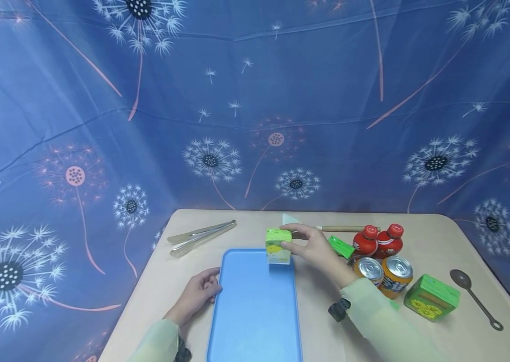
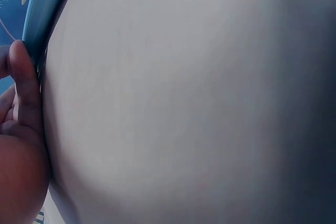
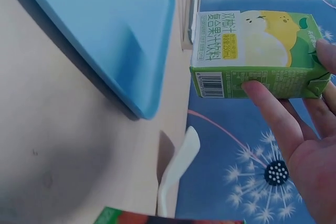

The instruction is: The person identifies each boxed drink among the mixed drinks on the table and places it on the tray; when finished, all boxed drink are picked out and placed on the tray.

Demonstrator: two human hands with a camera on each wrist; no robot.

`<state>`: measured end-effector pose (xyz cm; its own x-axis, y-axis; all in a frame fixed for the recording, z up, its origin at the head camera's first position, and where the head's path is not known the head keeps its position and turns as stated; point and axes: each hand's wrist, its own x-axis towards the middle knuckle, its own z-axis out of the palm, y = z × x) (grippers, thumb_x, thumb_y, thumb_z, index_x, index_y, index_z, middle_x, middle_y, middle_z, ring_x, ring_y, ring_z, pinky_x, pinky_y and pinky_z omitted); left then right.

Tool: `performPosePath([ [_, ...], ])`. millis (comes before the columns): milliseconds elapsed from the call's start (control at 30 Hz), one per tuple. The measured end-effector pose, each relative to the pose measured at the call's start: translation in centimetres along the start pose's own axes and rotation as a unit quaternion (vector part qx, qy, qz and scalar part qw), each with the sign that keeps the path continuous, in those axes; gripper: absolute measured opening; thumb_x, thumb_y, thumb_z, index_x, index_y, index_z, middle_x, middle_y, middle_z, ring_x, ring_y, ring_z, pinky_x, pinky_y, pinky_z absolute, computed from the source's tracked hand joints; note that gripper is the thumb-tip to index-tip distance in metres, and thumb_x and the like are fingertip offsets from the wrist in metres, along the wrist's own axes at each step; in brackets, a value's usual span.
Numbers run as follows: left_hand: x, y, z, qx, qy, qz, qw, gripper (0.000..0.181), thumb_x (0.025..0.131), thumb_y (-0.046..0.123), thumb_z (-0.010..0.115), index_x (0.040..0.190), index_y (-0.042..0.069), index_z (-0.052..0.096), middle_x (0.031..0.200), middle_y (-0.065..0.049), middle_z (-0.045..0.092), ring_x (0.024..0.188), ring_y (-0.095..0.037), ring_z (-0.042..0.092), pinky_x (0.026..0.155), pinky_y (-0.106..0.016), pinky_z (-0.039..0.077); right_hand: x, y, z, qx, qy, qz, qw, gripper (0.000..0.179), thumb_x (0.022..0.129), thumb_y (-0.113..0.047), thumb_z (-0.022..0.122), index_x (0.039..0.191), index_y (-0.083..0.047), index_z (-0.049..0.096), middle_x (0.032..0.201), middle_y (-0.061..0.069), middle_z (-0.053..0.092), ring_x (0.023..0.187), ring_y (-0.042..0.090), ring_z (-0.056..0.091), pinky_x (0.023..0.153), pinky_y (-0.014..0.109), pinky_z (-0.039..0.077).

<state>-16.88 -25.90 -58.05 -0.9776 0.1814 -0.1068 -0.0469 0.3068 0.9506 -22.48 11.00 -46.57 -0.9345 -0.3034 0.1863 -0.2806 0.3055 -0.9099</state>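
My right hand (image 1: 311,246) pinches a green and yellow juice carton (image 1: 278,255) between thumb and fingers. It is above the far right corner of a blue tray (image 1: 255,306). In the right wrist view, the carton (image 3: 247,40) shows printed fruit and a barcode, with fingers (image 3: 278,119) along its side. My left hand (image 1: 196,294) holds the tray's left rim, thumb and bent fingers at the edge. The left wrist view shows the thumb (image 2: 26,87) against the tray's side (image 2: 47,14); most of that hand is out of frame.
Metal tongs (image 1: 202,236) lie at the back left. A spatula with a wooden handle (image 1: 343,229) is behind my right hand. To the right stand two red bottles (image 1: 389,241), two orange cans (image 1: 397,276) and green cartons (image 1: 432,296). A dark spoon (image 1: 477,299) lies farthest right.
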Motion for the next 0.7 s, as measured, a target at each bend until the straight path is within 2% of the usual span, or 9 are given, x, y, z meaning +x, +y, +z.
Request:
performPosePath([
  [167, 0.0, 0.1, 0.0, -0.006, 0.002, -0.001, 1.0000, 0.060, 0.096, 0.004, 0.070, 0.149, -0.010, 0.047, 0.096, -0.013, 0.062, 0.066, -0.012, 0.058, 0.065, -0.027, 0.059, 0.5, 0.5, 1.2, -0.014, -0.011, -0.008, 0.9998, 0.046, 0.094, -0.030, 0.082, 0.136, -0.020, 0.070, 0.133, 0.003, 0.067, 0.121, 0.031, 0.065, 0.100, 0.052, 0.055],
  [400, 0.1, 0.1, 0.0, -0.017, 0.003, 0.001, 0.9998, 0.060, 0.096, 0.003, 0.070, 0.149, -0.011, 0.046, 0.097, -0.014, 0.062, 0.066, -0.013, 0.057, 0.064, -0.027, 0.058, 1.4, 0.7, 3.5, 0.002, -0.015, -0.015, 0.9998, 0.043, 0.095, -0.020, 0.079, 0.137, -0.013, 0.068, 0.136, 0.006, 0.066, 0.122, 0.035, 0.064, 0.097, 0.051, 0.057],
  [700, 0.1, -0.1, -0.1, -0.008, 0.000, -0.010, 0.9999, 0.060, 0.096, 0.004, 0.071, 0.150, -0.008, 0.048, 0.096, -0.010, 0.061, 0.068, -0.013, 0.059, 0.066, -0.027, 0.059, 2.2, 1.4, 6.5, 0.010, -0.031, -0.017, 0.9993, 0.043, 0.095, -0.011, 0.078, 0.137, -0.011, 0.067, 0.137, 0.006, 0.065, 0.125, 0.034, 0.063, 0.109, 0.056, 0.048],
])
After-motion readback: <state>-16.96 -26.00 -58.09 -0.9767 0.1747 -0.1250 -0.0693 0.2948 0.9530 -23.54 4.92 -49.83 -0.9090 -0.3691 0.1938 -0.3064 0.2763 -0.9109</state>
